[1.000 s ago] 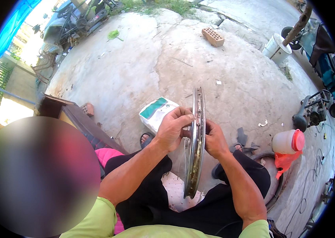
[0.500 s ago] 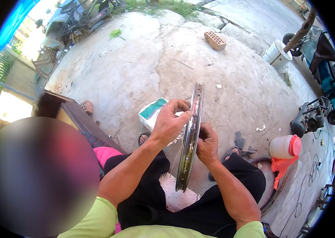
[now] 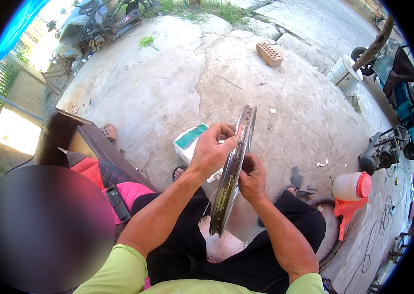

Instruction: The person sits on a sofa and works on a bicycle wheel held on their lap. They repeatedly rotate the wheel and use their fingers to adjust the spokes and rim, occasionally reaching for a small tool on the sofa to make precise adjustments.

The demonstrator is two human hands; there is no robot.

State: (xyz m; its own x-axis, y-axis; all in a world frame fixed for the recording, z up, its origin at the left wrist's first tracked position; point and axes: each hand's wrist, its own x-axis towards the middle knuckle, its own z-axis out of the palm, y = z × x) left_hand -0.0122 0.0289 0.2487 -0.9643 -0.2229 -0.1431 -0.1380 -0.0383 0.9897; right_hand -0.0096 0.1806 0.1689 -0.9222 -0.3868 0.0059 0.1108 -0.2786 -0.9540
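A metal wheel rim point(image 3: 229, 183) stands on edge between my knees, seen nearly edge-on, with small holes along its channel. The fingers of my left hand point(image 3: 212, 149) are curled, with thumb and fingertips pinched at the rim's upper left side. Against the opposite side, my right hand point(image 3: 252, 177) is closed with its thumb up by the rim. Its fingertips are partly hidden, and what they grip does not show. A thin wire or spoke point(image 3: 210, 203) sticks out at the rim's lower left.
Beyond my left hand lies a white and green bag point(image 3: 187, 142). At right are a jar with a red lid point(image 3: 351, 186), a red plastic bag point(image 3: 348, 213) and a tyre point(image 3: 336, 245). A brick point(image 3: 269, 54) lies ahead; a pink padded cover point(image 3: 131, 193) is at left.
The rim has tilted, its top leaning slightly further right and its lower end shifting left. My right hand has moved a little left. A dark handheld object on the pink cover has come into view.
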